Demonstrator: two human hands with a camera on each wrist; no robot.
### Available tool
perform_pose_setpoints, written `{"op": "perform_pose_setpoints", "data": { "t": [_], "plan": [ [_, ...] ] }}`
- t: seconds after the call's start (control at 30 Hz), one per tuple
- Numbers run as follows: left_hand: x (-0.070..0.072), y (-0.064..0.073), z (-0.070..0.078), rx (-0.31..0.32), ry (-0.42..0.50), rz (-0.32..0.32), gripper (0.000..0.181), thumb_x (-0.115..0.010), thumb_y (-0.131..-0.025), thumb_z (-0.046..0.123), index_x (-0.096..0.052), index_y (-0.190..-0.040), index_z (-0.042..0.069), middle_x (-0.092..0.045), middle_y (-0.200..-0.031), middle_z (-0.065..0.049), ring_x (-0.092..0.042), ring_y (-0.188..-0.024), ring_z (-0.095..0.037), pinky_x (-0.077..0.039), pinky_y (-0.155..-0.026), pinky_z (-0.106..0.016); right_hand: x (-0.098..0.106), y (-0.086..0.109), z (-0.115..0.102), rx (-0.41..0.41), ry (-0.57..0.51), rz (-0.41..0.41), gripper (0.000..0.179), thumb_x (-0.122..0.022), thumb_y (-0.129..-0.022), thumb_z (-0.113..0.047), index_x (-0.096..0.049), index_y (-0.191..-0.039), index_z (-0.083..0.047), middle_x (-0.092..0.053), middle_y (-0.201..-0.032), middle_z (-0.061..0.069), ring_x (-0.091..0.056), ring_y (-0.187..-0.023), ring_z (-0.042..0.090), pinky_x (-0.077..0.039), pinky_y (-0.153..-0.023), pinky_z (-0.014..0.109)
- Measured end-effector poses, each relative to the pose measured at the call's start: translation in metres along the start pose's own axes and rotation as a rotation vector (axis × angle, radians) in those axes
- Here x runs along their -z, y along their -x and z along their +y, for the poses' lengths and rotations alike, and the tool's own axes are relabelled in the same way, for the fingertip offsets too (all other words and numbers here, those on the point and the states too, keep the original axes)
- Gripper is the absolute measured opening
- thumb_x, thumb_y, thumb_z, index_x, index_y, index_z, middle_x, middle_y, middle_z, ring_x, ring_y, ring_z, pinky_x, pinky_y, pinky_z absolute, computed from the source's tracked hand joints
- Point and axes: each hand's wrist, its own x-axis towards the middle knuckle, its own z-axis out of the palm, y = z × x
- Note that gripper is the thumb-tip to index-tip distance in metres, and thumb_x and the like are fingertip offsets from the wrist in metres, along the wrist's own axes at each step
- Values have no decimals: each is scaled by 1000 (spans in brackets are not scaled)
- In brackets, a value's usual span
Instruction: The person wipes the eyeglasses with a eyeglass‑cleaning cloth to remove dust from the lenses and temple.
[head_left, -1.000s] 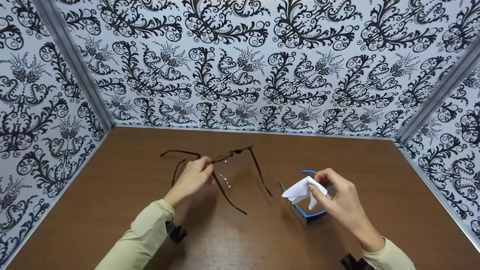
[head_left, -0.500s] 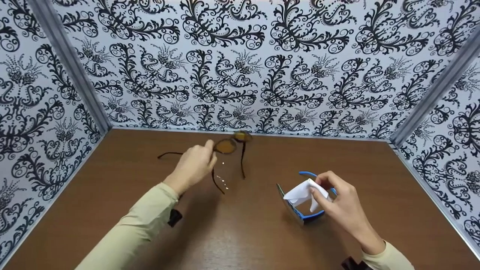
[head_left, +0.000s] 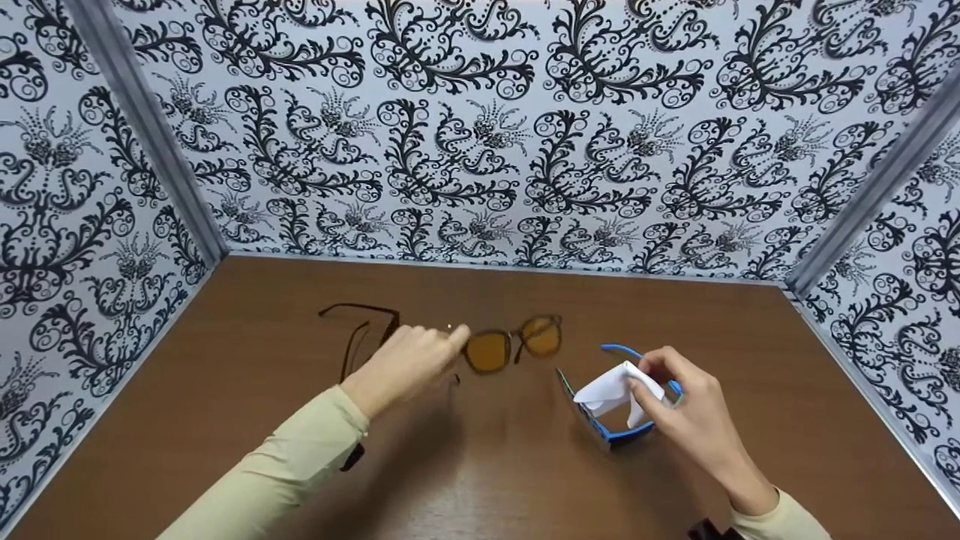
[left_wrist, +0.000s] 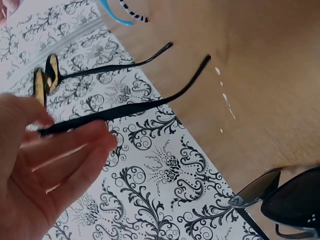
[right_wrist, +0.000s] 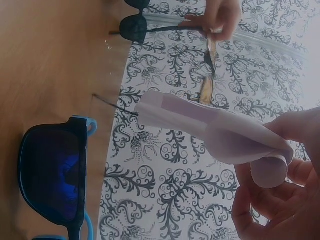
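Note:
My left hand [head_left: 412, 365] pinches a pair of amber-lensed glasses [head_left: 487, 352] at one temple near the hinge. In the left wrist view their dark temples [left_wrist: 135, 107] stick out unfolded, thumb above and fingers below. Held up over the table, the glasses have their lenses toward the middle. My right hand [head_left: 694, 409] pinches a folded white cloth [head_left: 604, 390] between thumb and fingers. Beneath the cloth, blue-framed sunglasses [head_left: 628, 433] rest on the table with temples unfolded; their dark bluish lens [right_wrist: 52, 172] shows in the right wrist view.
Dark sunglasses [left_wrist: 295, 200] lie on the brown table [head_left: 525, 480] at the left, partly hidden behind my left hand in the head view. Patterned walls [head_left: 480, 150] close off the back and both sides. Small white glints [left_wrist: 226, 97] show on the tabletop.
My left hand has turned the amber-lensed glasses, so their lenses now face the head camera and lie farther right and nearer. The right hand and cloth have hardly moved.

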Motion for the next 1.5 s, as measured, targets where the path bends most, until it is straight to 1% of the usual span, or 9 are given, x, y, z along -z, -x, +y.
{"op": "perform_pose_setpoints", "data": {
  "t": [0.23, 0.37, 0.5, 0.67, 1.0, 1.1, 1.23, 1.33, 1.5],
  "plan": [
    [-13, 10, 4, -143, -133, -30, 25, -61, -78, -10, -55, -88, 12, -55, -60, -3, -44, -44, -14, -33, -38, -25, 4, 7, 15, -11, -15, -17, 26, -75, -74, 9, -62, -89, -8, -59, -80, -5, -55, -68, 10, -42, -61, 16],
    [-26, 19, 4, -213, -293, -14, 20, -66, -81, -2, -58, -83, 17, -58, -64, -1, -49, -49, -13, -35, -40, -25, 5, 10, 16, -16, -8, -18, 26, -75, -74, 9, -62, -89, -8, -59, -80, -5, -54, -68, 10, -41, -60, 16],
    [-38, 27, 3, -237, -400, -13, 9, -68, -85, 13, -61, -83, 20, -63, -70, 0, -55, -54, -13, -40, -44, -25, 4, 13, 18, -25, -6, -13, 27, -75, -73, 10, -63, -88, -8, -59, -79, -5, -55, -68, 11, -42, -61, 16],
    [-49, 33, 1, -218, -425, -39, 6, -68, -84, 16, -64, -83, 20, -62, -68, 0, -56, -55, -13, -41, -46, -25, 6, 15, 20, -43, -3, -6, 28, -76, -73, 10, -63, -88, -9, -59, -79, -4, -54, -69, 10, -42, -61, 16],
    [-63, 39, 0, -88, -466, -56, 9, -67, -82, 16, -58, -81, 15, -57, -66, -3, -53, -53, -16, -41, -46, -27, 14, 16, 23, -87, 29, 3, 27, -77, -72, 10, -63, -88, -8, -61, -78, -4, -57, -70, 11, -42, -64, 14],
    [-59, 37, 8, -6, -509, -105, 8, -66, -83, 15, -59, -83, 13, -59, -69, -5, -57, -58, -18, -45, -51, -28, 18, 16, 24, -113, 37, 4, 26, -76, -73, 10, -63, -87, -8, -60, -78, -4, -57, -70, 11, -42, -65, 15],
    [-49, 31, 28, 114, -574, -199, 13, -66, -87, 17, -60, -95, 9, -65, -88, -12, -65, -80, -26, -53, -70, -36, 23, 18, 26, -116, 44, 13, 26, -76, -73, 10, -64, -87, -9, -60, -76, -4, -55, -70, 11, -41, -64, 16],
    [-45, 24, 44, 113, -591, -149, 20, -68, -87, 22, -61, -102, 9, -66, -100, -13, -64, -93, -29, -53, -79, -41, 28, 19, 28, -95, 54, 22, 27, -76, -72, 11, -64, -87, -8, -60, -76, -3, -55, -70, 10, -41, -65, 14],
    [-49, 1, 71, 11, -533, -5, 23, -71, -82, 18, -63, -104, 17, -62, -108, -7, -60, -101, -25, -51, -78, -37, 39, 18, 32, -70, 79, 30, 28, -76, -71, 13, -64, -86, -7, -61, -77, -3, -56, -70, 8, -41, -65, 12]
  ]
}}
